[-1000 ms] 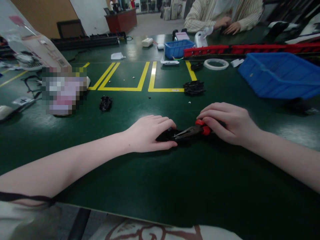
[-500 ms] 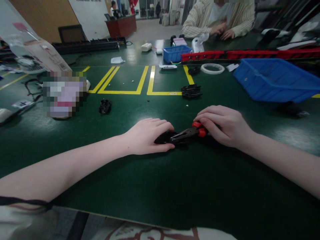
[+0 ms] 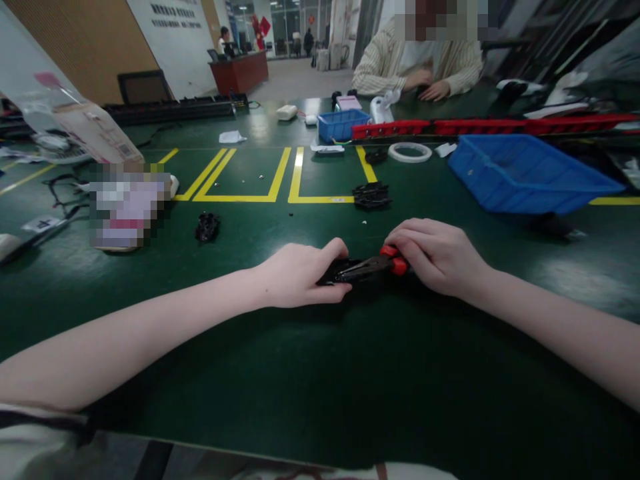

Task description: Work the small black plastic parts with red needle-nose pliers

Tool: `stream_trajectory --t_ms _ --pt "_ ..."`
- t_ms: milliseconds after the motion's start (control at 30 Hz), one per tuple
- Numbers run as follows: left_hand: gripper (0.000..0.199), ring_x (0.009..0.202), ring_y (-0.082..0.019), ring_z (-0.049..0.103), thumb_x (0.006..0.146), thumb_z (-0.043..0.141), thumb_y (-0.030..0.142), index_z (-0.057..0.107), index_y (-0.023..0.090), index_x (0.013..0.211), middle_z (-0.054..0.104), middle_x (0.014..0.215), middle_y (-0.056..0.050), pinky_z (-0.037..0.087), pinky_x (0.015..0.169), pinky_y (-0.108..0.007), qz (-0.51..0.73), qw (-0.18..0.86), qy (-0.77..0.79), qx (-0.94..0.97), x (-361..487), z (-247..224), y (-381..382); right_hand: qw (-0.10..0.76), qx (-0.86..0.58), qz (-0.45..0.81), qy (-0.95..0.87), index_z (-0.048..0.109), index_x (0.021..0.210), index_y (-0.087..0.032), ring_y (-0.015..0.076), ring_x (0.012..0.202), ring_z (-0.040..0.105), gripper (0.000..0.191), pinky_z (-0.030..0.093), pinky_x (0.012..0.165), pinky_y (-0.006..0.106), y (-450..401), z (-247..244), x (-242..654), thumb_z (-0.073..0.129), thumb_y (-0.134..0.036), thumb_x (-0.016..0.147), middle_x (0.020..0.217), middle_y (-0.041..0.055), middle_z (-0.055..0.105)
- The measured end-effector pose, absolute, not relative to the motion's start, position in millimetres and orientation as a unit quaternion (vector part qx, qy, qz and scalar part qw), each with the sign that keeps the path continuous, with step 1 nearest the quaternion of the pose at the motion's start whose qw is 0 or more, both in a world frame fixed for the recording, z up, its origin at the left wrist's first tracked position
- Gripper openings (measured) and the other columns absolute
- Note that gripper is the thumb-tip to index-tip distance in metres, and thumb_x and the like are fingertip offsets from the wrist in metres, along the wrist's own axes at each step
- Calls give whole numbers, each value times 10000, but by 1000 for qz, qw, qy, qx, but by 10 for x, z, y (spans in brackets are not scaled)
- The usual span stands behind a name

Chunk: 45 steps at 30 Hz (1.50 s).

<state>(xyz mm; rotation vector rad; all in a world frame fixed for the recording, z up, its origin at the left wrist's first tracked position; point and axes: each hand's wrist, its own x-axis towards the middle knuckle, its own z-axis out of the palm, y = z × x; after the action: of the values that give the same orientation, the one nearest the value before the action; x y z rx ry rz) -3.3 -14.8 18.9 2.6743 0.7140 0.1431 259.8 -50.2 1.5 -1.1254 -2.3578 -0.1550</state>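
Observation:
My right hand (image 3: 440,257) is closed around the red handles of a pair of pliers (image 3: 367,268), whose dark jaws point left. In my left hand (image 3: 310,273) is a black part (image 3: 331,272), gripped between thumb and fingers low over the green table (image 3: 320,373). The plier jaws lie against this black part; whether they are clamped on it I cannot tell. Beyond the hands sit a bundle of black plastic parts (image 3: 371,195) and a smaller black plastic part (image 3: 207,227).
A large blue bin (image 3: 530,177) stands at the right, a small blue bin (image 3: 343,125) farther back beside a red strip (image 3: 475,127). A white tape roll (image 3: 410,153) lies between them. At left is a bottle (image 3: 95,127). A person in a striped sleeve (image 3: 380,70) sits opposite.
The view has tilted up slightly, so the table's things appear lower. My left hand's fingers have drawn in around the black part. The pliers remain in my right hand.

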Motion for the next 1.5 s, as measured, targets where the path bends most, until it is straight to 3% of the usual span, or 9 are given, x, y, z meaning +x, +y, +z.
stream_trajectory --t_ms 133,333,533,1133,1500 --pt "353 609 -149 588 932 481 441 451 193 1182 656 813 -3 379 535 -235 58 194 243 949 102 175 -18 253 -446 -79 -855 642 856 -172 195 742 615 341 465 667 335 -443 17 2718 345 -273 987 845 73 674" --pt "368 551 -147 545 905 483 551 526 187 946 619 704 7 321 510 -238 80 137 246 956 204 86 92 248 -468 -58 -847 641 856 -182 198 755 607 361 451 684 333 -387 5 2782 330 -307 988 853 74 670" --pt "437 566 -162 564 904 464 631 520 198 917 605 679 13 303 517 -239 79 131 247 957 181 75 72 264 -459 -24 -848 642 841 -170 195 730 579 352 421 677 330 -401 15 2730 345 -302 976 820 82 656" --pt "424 589 -202 595 934 425 624 488 205 898 625 703 -18 303 507 -256 44 92 245 964 208 83 38 277 -455 -35 -846 634 809 -174 167 704 577 336 430 673 306 -473 61 2687 365 -280 979 773 56 646" --pt "368 591 -170 580 949 433 563 473 206 866 609 699 5 322 532 -244 54 117 237 963 189 84 21 282 -443 -26 -851 622 787 -178 176 714 568 326 430 694 314 -392 14 2676 365 -258 971 769 57 637"
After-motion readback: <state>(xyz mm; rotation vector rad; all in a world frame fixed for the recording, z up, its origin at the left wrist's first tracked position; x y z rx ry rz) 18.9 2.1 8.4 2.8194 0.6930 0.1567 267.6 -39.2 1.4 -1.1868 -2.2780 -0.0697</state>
